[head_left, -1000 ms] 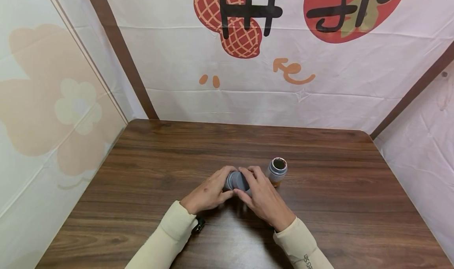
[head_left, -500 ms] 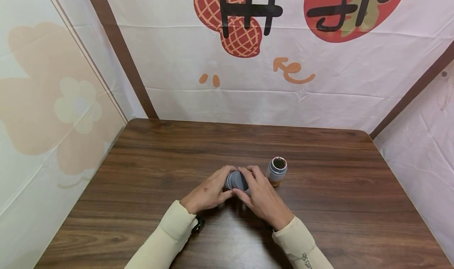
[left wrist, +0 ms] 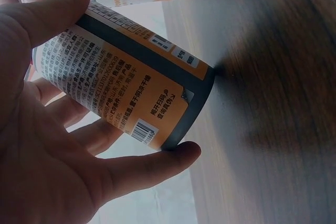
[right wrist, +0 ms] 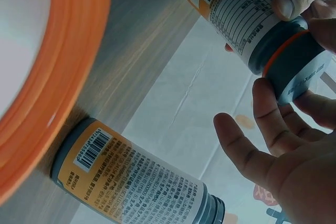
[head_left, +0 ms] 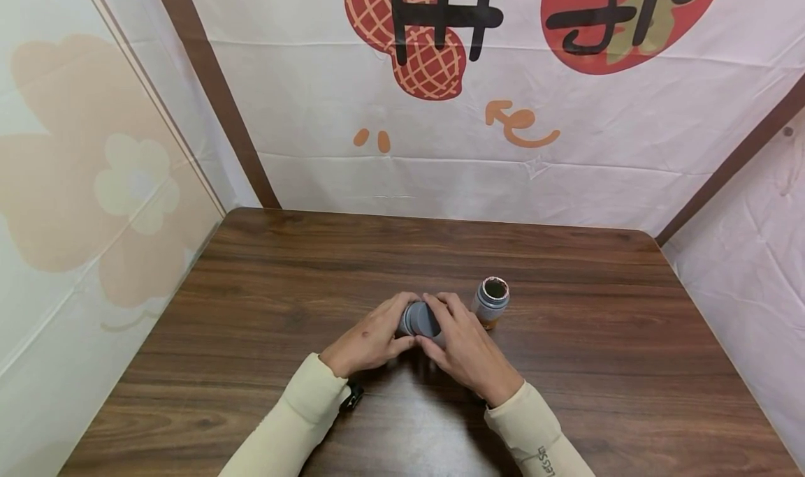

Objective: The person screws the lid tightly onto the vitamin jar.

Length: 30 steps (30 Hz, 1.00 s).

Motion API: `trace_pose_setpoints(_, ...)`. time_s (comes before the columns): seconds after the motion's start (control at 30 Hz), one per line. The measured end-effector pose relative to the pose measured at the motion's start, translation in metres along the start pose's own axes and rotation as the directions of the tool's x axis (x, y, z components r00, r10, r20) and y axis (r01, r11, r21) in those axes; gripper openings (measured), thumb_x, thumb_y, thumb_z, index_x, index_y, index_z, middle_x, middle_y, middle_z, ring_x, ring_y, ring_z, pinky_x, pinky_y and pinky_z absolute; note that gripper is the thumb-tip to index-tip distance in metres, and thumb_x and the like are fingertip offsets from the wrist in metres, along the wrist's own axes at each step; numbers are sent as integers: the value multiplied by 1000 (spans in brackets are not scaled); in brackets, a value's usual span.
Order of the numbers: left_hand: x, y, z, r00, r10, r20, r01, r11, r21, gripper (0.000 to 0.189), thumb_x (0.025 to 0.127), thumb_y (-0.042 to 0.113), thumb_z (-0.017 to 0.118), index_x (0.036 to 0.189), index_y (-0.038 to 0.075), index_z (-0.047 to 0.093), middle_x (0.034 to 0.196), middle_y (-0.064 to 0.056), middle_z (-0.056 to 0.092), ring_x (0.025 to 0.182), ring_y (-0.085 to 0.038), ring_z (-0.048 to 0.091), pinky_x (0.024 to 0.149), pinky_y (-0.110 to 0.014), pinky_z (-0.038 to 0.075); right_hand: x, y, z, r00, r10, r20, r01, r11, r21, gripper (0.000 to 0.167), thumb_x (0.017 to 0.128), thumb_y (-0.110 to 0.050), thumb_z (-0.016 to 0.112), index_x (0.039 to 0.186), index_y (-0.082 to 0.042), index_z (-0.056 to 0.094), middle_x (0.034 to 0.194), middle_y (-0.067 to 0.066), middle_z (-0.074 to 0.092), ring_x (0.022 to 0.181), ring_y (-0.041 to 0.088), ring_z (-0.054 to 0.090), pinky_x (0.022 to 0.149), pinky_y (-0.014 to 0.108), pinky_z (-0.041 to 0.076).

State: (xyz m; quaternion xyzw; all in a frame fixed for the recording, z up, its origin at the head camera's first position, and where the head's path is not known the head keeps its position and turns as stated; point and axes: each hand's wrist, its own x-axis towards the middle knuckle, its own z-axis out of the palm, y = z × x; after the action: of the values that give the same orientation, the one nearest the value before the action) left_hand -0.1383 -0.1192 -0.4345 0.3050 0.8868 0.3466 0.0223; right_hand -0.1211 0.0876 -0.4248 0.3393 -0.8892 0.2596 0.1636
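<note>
Over the middle of the table, my left hand [head_left: 371, 337] grips a grey, white and orange supplement bottle [left wrist: 110, 77] round its body. It is tilted in the left wrist view, its base close to the wood. My right hand [head_left: 464, 348] holds the grey cap [head_left: 428, 320] at its top, thumb on the near side and fingers on the far side. An orange ring [right wrist: 286, 51] shows between the cap and the bottle's neck in the right wrist view. Just right of my right hand, a second similar bottle [head_left: 490, 306] stands upright, uncapped, its mouth dark inside.
Dark wood tabletop [head_left: 302, 274] surrounds the hands. A printed white cloth wall [head_left: 440, 184] rises behind the far edge. Close to the camera in the right wrist view is a large orange-rimmed round thing [right wrist: 84, 66] with a pale inside; its kind is unclear.
The hands stay on the bottle and its cap almost without moving. The head view has shifted slightly; the uncapped bottle remains where it was.
</note>
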Motion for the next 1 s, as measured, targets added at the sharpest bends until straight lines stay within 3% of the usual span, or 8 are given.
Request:
trace_pose_setpoints(0.6, 2, 0, -1, 1000, -16, 20, 16, 1000, -6, 52, 94, 16, 72, 137, 12, 43, 129, -5, 54, 114, -18, 54, 93, -39, 49, 1, -1, -1, 999, 29, 18, -29, 999, 23, 58, 90, -23, 77, 137, 4, 54, 122, 16, 55, 97, 27, 61, 84, 43, 51)
trace_pose_setpoints(1.0, 1, 2, 0, 1000, 2, 10, -2, 1000, -2, 52, 93, 14, 73, 136, 9, 44, 128, -6, 55, 111, -18, 55, 90, -39, 50, 0, -4, 2, 992, 125, 20, -125, 992, 18, 61, 92, -33, 75, 135, 5, 53, 116, 16, 56, 93, 21, 60, 78, 35, 53)
